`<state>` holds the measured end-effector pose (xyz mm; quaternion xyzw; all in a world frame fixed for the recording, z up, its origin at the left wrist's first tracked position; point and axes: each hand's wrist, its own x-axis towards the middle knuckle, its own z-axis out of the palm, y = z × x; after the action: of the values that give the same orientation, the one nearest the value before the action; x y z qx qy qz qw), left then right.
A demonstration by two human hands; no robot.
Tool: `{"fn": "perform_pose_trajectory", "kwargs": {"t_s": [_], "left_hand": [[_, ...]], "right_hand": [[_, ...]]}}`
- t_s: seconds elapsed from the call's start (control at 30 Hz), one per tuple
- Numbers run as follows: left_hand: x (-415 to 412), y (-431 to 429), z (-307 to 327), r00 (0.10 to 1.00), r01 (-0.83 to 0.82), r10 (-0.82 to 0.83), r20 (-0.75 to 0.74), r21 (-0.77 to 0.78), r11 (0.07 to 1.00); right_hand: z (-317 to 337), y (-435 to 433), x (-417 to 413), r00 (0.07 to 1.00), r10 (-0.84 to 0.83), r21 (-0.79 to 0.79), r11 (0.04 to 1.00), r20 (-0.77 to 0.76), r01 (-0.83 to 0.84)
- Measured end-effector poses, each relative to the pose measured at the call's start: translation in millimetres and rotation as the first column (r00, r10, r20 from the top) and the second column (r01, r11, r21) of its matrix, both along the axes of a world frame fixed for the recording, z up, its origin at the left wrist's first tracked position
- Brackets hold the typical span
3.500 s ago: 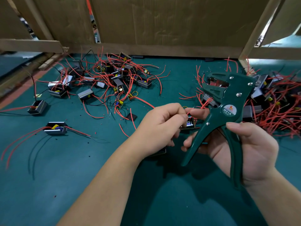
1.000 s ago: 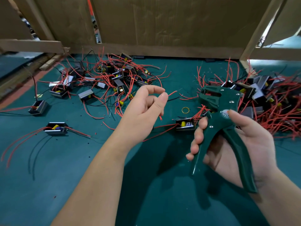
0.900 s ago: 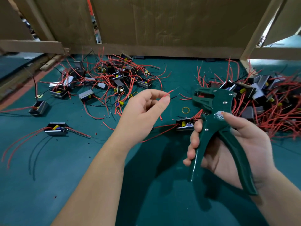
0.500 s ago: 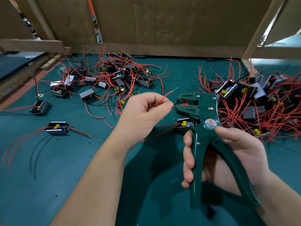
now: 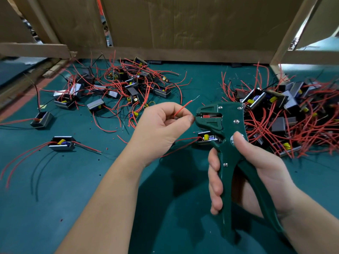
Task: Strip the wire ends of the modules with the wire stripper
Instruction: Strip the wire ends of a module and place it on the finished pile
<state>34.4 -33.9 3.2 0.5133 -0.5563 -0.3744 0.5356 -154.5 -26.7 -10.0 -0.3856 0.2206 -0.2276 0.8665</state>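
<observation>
Your left hand [image 5: 161, 129] pinches a red wire [image 5: 181, 108] beside the mouth of the stripper [image 5: 225, 125]; your right hand [image 5: 256, 173] grips its handles, upright. The module [image 5: 206, 138] lies just behind it. A second ago your hands were apart.

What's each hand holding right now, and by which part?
Right hand holds the green wire stripper by its two handles. Left hand pinches a red wire near its bared end, right at the stripper's head.

Left hand [image 5: 159, 131] pinches, thumb to forefinger; right hand [image 5: 260, 167] curls, seemingly half-squeezed.
</observation>
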Motion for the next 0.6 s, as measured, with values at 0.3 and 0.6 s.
{"fn": "perform_pose_trajectory", "kwargs": {"t_s": [0.3, 0.6], "left_hand": [[-3, -3, -6, 0.998, 0.004, -0.013, 0.068, 0.140, 0.990], [-7, -7, 2, 0.637, 0.179, -0.049, -0.769, 0.085, 0.980]], "right_hand": [[4, 0, 13, 0.939, -0.326, 0.054, 0.941, -0.111, 0.334], [1, 1, 9, 0.990, -0.129, -0.046, 0.990, 0.057, 0.132]]}}
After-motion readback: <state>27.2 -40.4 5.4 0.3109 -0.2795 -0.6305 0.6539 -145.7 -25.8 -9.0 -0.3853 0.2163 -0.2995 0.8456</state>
